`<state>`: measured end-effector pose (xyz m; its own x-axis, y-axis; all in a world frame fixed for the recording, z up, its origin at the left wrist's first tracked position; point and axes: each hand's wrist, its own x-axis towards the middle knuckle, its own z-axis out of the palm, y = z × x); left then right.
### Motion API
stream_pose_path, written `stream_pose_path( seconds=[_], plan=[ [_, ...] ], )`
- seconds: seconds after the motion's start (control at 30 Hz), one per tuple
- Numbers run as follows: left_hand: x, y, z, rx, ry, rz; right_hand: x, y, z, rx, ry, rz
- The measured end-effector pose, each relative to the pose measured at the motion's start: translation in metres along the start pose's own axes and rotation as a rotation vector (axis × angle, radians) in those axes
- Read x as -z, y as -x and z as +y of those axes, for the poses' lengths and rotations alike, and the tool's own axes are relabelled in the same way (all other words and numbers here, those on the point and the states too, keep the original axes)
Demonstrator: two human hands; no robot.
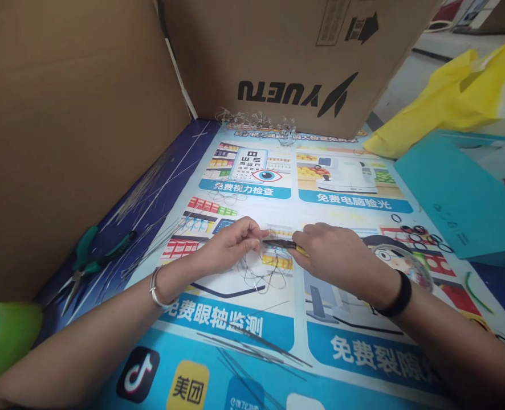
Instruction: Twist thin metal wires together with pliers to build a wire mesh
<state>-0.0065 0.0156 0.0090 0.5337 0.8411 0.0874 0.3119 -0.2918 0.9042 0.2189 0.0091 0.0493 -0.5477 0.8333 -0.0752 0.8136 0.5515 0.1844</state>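
Observation:
My left hand (235,242) pinches a thin wire frame (261,279) bent into several loops, which hangs below the fingers over the printed sheet. My right hand (325,250) is wrapped round the yellow handles of a pair of pliers (280,244). The dark jaws point left and meet the wire close to my left fingertips. Whether the jaws grip the wire is too small to tell. A silver bangle circles my left wrist, and a black band is on my right one.
Teal-handled pliers (81,265) and loose straight wires (150,233) lie at left, near a green tape roll (11,336). Black rings (423,236) and a teal box (457,193) are at right. Cardboard (278,57) walls the back, with wire pieces (286,131) before it.

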Motion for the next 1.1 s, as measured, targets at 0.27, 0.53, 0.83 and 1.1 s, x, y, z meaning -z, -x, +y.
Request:
stream_pose_path(
  seconds=[0.27, 0.53, 0.83, 1.1],
  plan=[
    [0.000, -0.001, -0.002, 0.028, 0.025, -0.042, 0.000, 0.002, 0.006, 0.006, -0.019, 0.067],
    [0.002, -0.002, 0.001, -0.003, 0.116, -0.079, 0.000, 0.000, 0.006, 0.059, -0.075, 0.142],
    [0.007, -0.002, -0.002, 0.015, 0.231, -0.116, -0.011, -0.007, 0.007, 0.105, -0.087, 0.196],
    [0.008, -0.002, -0.001, -0.012, 0.324, -0.154, -0.012, -0.007, 0.012, 0.172, -0.044, 0.243]
  ],
)
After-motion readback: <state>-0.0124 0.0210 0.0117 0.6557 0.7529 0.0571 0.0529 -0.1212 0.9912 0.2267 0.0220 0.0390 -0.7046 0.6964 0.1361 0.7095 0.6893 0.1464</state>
